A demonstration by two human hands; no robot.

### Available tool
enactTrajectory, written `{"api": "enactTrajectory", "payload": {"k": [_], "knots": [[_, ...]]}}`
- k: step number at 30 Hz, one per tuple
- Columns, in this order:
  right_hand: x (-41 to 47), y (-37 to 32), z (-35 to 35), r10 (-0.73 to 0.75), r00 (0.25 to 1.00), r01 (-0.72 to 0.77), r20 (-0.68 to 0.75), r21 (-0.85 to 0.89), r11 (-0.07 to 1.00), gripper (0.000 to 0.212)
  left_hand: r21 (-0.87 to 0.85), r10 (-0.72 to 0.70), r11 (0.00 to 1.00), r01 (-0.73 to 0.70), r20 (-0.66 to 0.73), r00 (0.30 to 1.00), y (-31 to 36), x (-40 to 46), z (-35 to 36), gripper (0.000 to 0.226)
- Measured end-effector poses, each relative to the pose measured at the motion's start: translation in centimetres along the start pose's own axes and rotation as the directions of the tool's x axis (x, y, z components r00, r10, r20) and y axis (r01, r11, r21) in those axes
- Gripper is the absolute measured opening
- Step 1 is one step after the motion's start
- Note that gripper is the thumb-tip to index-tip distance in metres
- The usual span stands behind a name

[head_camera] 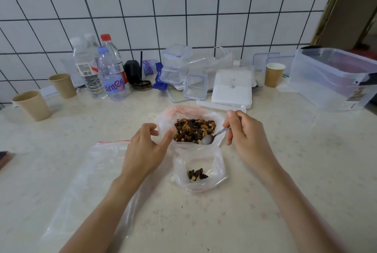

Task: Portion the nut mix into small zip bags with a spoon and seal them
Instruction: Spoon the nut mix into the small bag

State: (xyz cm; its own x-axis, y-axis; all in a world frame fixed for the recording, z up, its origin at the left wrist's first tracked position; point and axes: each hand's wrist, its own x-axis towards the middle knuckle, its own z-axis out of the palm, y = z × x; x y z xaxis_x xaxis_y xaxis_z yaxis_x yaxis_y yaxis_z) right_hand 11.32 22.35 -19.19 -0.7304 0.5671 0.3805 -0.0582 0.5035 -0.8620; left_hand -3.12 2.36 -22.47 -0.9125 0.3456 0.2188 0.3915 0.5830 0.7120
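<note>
Metal spoon (pixel 212 137) pinched in right hand (pixel 244 136), bowl at nut mix (pixel 193 130) | left hand (pixel 146 146) gripped big bag (pixel 169 122) rim | small zip bag (pixel 199 169) open at 6 o'clock on desk (pixel 285 161)

A clear bag (pixel 163 122) standing open on the worktop holds brown nut mix (pixel 193 129), with a metal spoon (pixel 210 138) at its near edge. Just in front, a small open zip bag (pixel 199 169) holds a few nuts.

nut mix (pixel 194 130) in big bag (pixel 167 119) | small bag (pixel 199 168) in front | bottles (pixel 98 69) behind-L | tub (pixel 334 77) far R
</note>
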Motion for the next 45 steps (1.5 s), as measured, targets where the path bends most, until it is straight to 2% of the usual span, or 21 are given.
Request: {"api": "enactTrajectory", "payload": {"k": [3, 6, 8, 11, 15, 20, 25, 30, 33, 37, 42, 45], "knots": [[-0.2, 0.1, 0.8, 0.055, 0.998, -0.056, 0.027, 0.034, 0.998, 0.042, -0.042, 0.025, 0.999, -0.022, 0.083, 0.996, 0.0, 0.3, 0.4, 0.066], [-0.4, 0.3, 1.5, 0.124, 0.989, -0.131, 0.082, 0.083, 0.988, 0.040, -0.060, 0.056, 0.997, -0.050, 0.094, 0.994, -0.1, 0.4, 0.6, 0.040], [-0.4, 0.3, 1.7, 0.202, 0.972, -0.221, 0.121, 0.173, 0.960, 0.040, -0.127, 0.048, 0.991, -0.036, 0.096, 0.994, -0.2, 0.4, 0.7, 0.034], [-0.2, 0.1, 1.5, 0.303, 0.941, -0.336, 0.151, 0.318, 0.886, 0.038, -0.279, 0.006, 0.960, 0.029, 0.125, 0.992, -0.2, 0.4, 0.8, 0.035], [-0.3, 0.4, 1.6, 0.387, 0.914, -0.405, 0.122, 0.308, 0.861, 0.030, -0.376, 0.007, 0.925, 0.048, 0.143, 0.990, -0.3, 0.1, 0.9, 0.036], [-0.3, 0.8, 2.1, 0.431, 0.889, -0.457, 0.152, 0.308, 0.834, 0.030, -0.385, 0.037, 0.923, 0.009, 0.112, 0.993, -0.1, 0.1, 1.1, 0.037], [0.1, 1.1, 2.2, 0.473, 0.872, -0.482, 0.124, 0.385, 0.787, 0.035, -0.411, 0.068, 0.910, -0.051, 0.026, 0.997, 0.0, 0.2, 1.2, 0.040], [0.3, 1.5, 1.9, 0.524, 0.839, -0.530, 0.150, 0.449, 0.720, 0.036, -0.440, 0.070, 0.896, -0.054, 0.021, 0.997, 0.0, 0.3, 1.2, 0.045], [0.5, 1.6, 1.6, 0.514, 0.846, -0.512, 0.142, 0.486, 0.708, 0.037, -0.402, 0.076, 0.914, -0.059, 0.027, 0.997, -0.1, 0.5, 0.7, 0.044], [0.5, 1.7, 1.4, 0.483, 0.867, -0.473, 0.124, 0.513, 0.717, 0.036, -0.245, 0.118, 0.963, -0.110, 0.019, 0.993, -0.2, 0.4, -0.3, 0.036], [0.6, 1.3, 0.6, 0.441, 0.892, -0.423, 0.096, 0.515, 0.745, 0.037, -0.118, 0.100, 0.986, -0.118, -0.145, 0.984, 0.3, 0.1, -1.1, 0.049], [0.7, 0.9, 0.0, 0.416, 0.906, -0.393, 0.082, 0.528, 0.752, 0.039, -0.094, 0.159, 0.979, -0.179, -0.191, 0.969, 1.2, -0.5, -1.6, 0.031]]}}
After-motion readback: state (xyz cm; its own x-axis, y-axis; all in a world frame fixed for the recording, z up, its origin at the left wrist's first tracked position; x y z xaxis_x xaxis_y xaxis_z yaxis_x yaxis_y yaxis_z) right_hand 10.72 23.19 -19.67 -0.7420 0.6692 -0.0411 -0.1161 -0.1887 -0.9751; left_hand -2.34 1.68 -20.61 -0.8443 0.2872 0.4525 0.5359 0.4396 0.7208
